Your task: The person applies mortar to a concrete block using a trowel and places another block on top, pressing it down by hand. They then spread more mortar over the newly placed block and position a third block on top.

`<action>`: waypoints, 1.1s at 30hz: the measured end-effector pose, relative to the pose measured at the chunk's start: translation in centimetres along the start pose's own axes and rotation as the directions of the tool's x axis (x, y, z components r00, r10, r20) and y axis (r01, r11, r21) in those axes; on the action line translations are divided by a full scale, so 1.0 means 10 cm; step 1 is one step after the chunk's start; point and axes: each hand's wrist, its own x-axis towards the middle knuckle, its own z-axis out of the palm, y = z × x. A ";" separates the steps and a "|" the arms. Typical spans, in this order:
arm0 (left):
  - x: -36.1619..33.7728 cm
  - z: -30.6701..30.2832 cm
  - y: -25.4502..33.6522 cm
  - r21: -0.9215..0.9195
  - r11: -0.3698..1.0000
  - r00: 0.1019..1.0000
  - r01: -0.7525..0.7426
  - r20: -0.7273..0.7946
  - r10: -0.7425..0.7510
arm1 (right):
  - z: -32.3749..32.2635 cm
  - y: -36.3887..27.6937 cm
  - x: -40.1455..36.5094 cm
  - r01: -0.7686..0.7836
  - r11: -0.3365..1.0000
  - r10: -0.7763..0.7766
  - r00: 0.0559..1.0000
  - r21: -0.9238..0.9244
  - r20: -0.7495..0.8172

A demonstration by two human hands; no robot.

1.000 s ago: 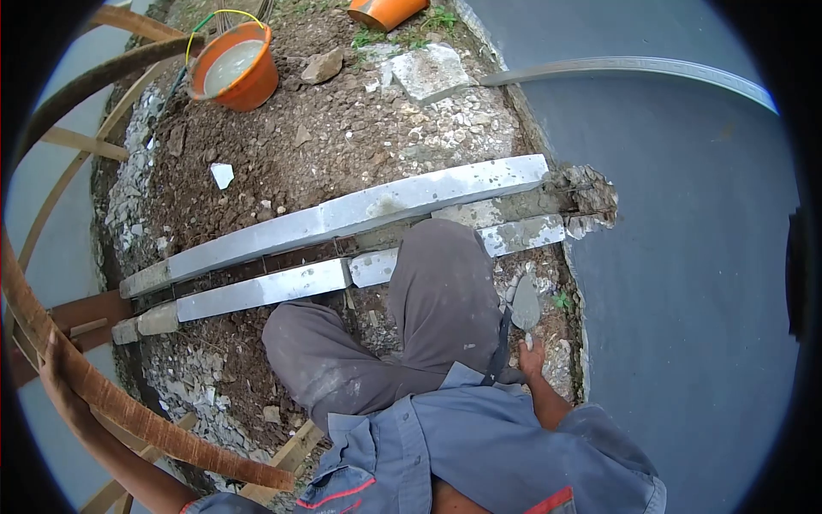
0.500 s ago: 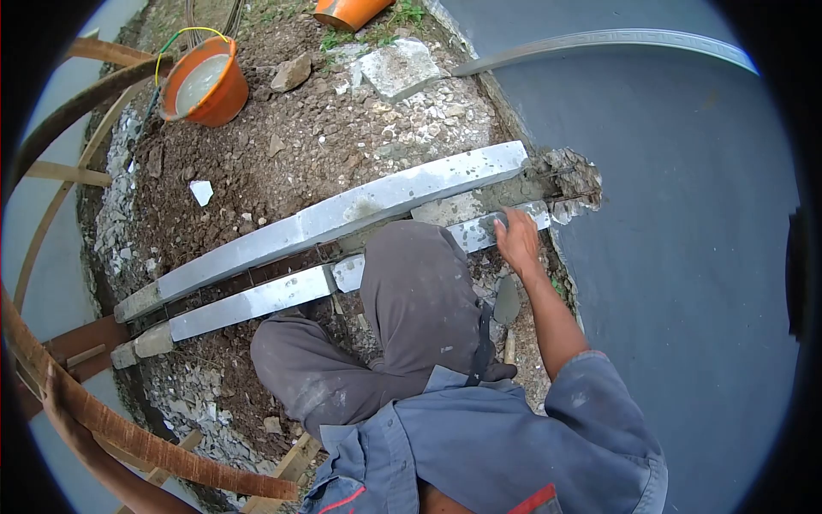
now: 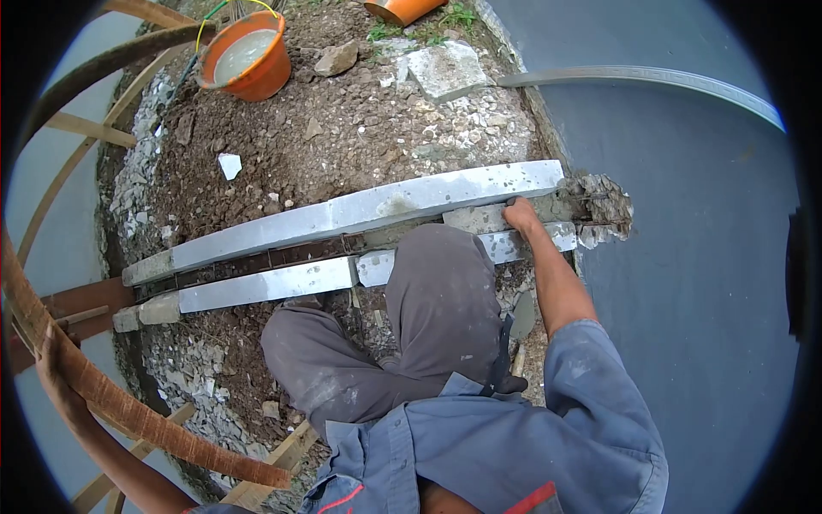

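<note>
right hand (image 3: 520, 214) dips, fingers curled, into the grey mortar-filled gap (image 3: 469, 219) right under it, between two long grey concrete beams (image 3: 360, 210); cannot tell if it grips anything. left hand (image 3: 47, 364) clasps a curved brown wooden strip (image 3: 128, 411).

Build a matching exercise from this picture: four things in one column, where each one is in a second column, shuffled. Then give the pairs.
Things
1. right hand
2. left hand
3. orange bucket
4. trowel

Places
A. lying on the ground beside the grey trouser leg
B. against the curved wooden strip at the left edge
C. at the gap between the two concrete beams
D. standing on the soil at the top left, with grey liquid inside

Pairs: 1-C, 2-B, 3-D, 4-A
</note>
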 end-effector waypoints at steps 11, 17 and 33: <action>0.05 -0.02 -0.01 0.033 0.999 1.000 -0.020 0.018 0.019 | -0.06 -0.07 -0.16 0.074 0.995 -0.083 0.987 -0.067 -0.135; 0.06 -0.02 -0.04 0.047 0.998 0.999 -0.031 -0.009 0.031 | -0.02 -0.27 -0.72 0.250 0.968 -0.250 0.941 -0.027 -0.229; 0.12 -0.08 -0.11 -0.039 0.999 0.999 -0.002 0.038 0.004 | 0.13 -0.08 -0.50 0.260 0.941 -0.171 0.918 0.215 -0.359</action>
